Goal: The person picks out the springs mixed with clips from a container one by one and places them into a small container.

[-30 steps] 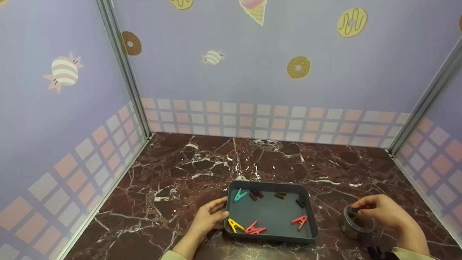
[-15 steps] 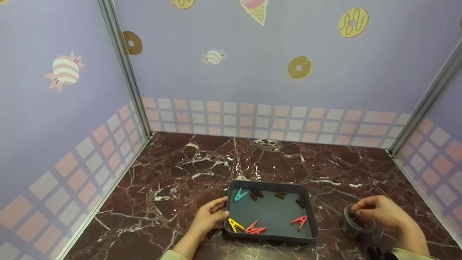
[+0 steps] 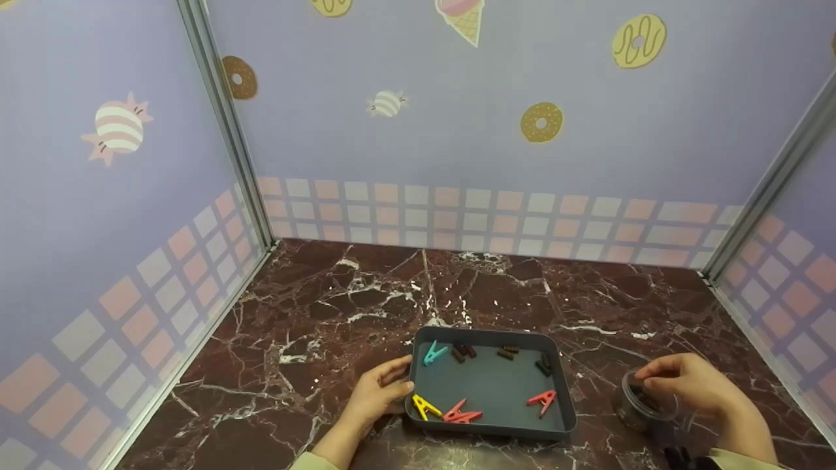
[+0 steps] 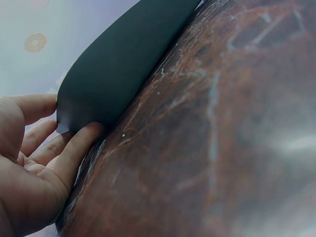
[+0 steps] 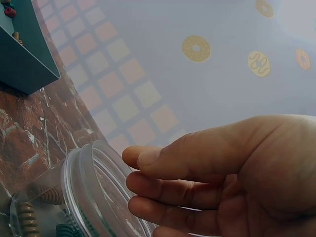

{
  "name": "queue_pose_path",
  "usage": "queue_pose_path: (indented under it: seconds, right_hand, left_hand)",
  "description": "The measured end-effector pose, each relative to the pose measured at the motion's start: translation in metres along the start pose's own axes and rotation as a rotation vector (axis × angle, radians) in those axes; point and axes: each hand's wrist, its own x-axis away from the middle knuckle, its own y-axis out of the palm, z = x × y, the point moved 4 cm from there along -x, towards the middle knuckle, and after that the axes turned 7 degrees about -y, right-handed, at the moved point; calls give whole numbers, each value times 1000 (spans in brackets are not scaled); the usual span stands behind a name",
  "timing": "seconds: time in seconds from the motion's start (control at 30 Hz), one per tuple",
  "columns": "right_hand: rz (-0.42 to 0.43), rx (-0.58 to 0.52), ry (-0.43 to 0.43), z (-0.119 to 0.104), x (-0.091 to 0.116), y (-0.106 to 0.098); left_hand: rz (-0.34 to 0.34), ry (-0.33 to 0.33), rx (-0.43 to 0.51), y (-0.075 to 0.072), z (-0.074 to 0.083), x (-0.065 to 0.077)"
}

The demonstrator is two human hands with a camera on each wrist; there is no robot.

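Note:
My left hand (image 3: 372, 397) touches the left side of a dark grey tray (image 3: 486, 385), its fingertips on the outer wall near the corner in the left wrist view. Inside the tray lie a turquoise clothespin (image 3: 434, 353), a yellow clothespin (image 3: 426, 408) and several red ones, such as the red clothespin (image 3: 543, 401) at the right. Small groups of dark ribbed spiral pieces (image 3: 507, 352) lie along its far side. At the mouth of a clear plastic jar (image 3: 628, 412), my right hand (image 3: 695, 385) has its thumb and fingers loosely together, nothing visible between them. Brown and green spiral pieces (image 5: 28, 219) show in the jar.
The dark red marble tabletop (image 3: 366, 287) carries the tray and jar. Purple panels (image 3: 457, 130) with sweets and tile patterns stand at the back and both sides. A dark object (image 3: 679, 455) is at the right forearm by the bottom edge.
A dark spiral piece was between my right fingers over the jar a second ago; now none shows there. The left hand and tray stay put.

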Motion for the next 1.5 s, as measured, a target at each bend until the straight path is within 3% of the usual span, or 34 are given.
queue_pose_path:
  seconds: [0.47,0.63,0.77,1.13,1.33,1.5]
  right_hand:
    - [107,-66,-42,-15,-10,7]
    - [177,-85,-40,-25,-15,11]
    - [256,-40,-47,-35,-23,17]
    - [453,-36,-96,-60,-48,49]
    - [555,-87,-116,-73,-61,72]
    - [576,-85,-90,-81,-71,95]
  left_hand:
    - [-3,2,12,0,-1,0]
    - [-5,4,21,0,0,1]
    - [-2,6,18,0,0,0]
    - [2,6,-3,-1,0,-1]
    - [5,22,-2,-1,-1,-2]
    - [7,32,-1,-1,-1,-2]
